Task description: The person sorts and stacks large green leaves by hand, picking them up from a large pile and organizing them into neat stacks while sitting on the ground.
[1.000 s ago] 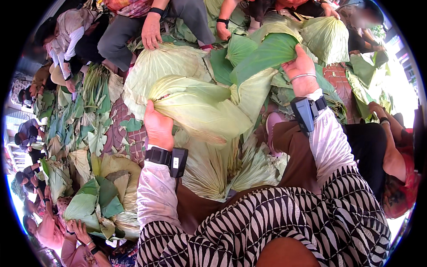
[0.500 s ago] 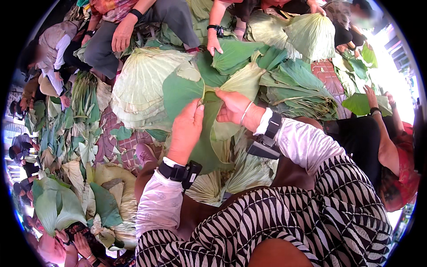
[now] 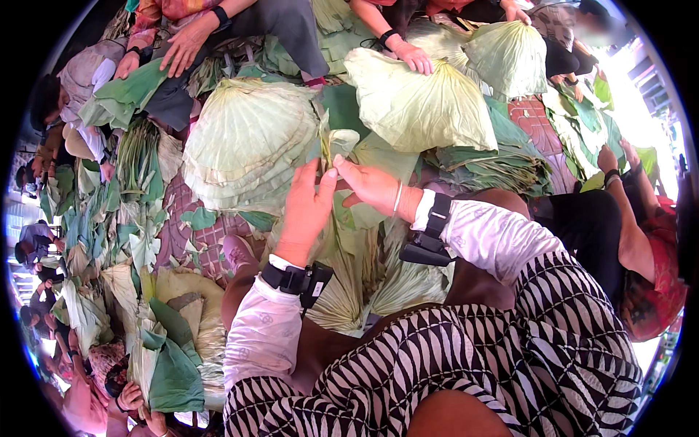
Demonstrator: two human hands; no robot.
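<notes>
In front of my lap, my left hand (image 3: 304, 211) and my right hand (image 3: 373, 186) come together with fingertips almost touching. Between them is a large dried lotus leaf (image 3: 327, 142), seen nearly edge-on as a narrow strip with a pale curled edge above the fingers. Both hands pinch it, thumbs uppermost; its lower part is mostly hidden behind my hands. Just beyond to the left lies a stack of pale fan-shaped lotus leaves (image 3: 244, 138). More folded leaves (image 3: 408, 288) spread below my hands, between my knees.
Opposite me, a co-worker's hand (image 3: 411, 55) holds a broad pale leaf (image 3: 419, 102). At upper left, another person's hands hold a green leaf (image 3: 127, 95). A bundle of green leaves (image 3: 502, 167) lies to the right. Loose scraps lie on the reddish paving (image 3: 215, 237) at left.
The leaf in my hands has turned from showing its broad green face to nearly edge-on, and my right hand has shifted left. The co-worker opposite has picked up a pale leaf.
</notes>
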